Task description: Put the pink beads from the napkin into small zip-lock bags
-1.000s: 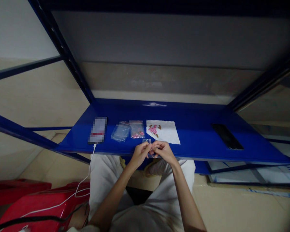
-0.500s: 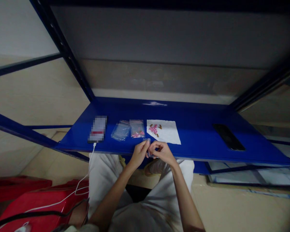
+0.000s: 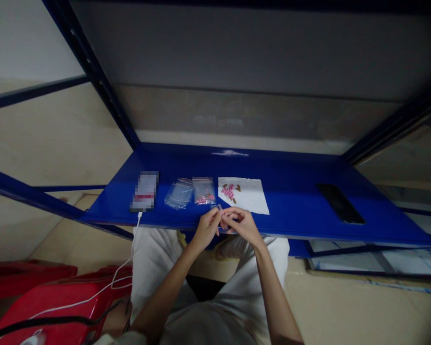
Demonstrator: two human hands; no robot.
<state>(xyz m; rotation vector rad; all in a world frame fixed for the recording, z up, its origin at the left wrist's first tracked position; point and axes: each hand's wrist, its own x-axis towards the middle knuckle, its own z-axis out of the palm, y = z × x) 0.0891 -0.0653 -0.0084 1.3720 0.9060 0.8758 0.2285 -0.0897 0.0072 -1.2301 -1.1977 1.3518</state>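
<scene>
Pinching a small clear plastic bag (image 3: 220, 208) between them, the left hand (image 3: 207, 227) and right hand (image 3: 241, 223) meet over the blue shelf's (image 3: 290, 201) front edge. Each grip is closed on the bag, which sits just before the white paper (image 3: 251, 199) holding pink tablets (image 3: 229, 191).

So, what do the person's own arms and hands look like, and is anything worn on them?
The left forearm and right forearm show no sleeve as far as the picture reaches. The left hand and right hand wear no gloves; no ring, watch or bracelet can be seen in the dim light. The clothes below are whitish.
</scene>
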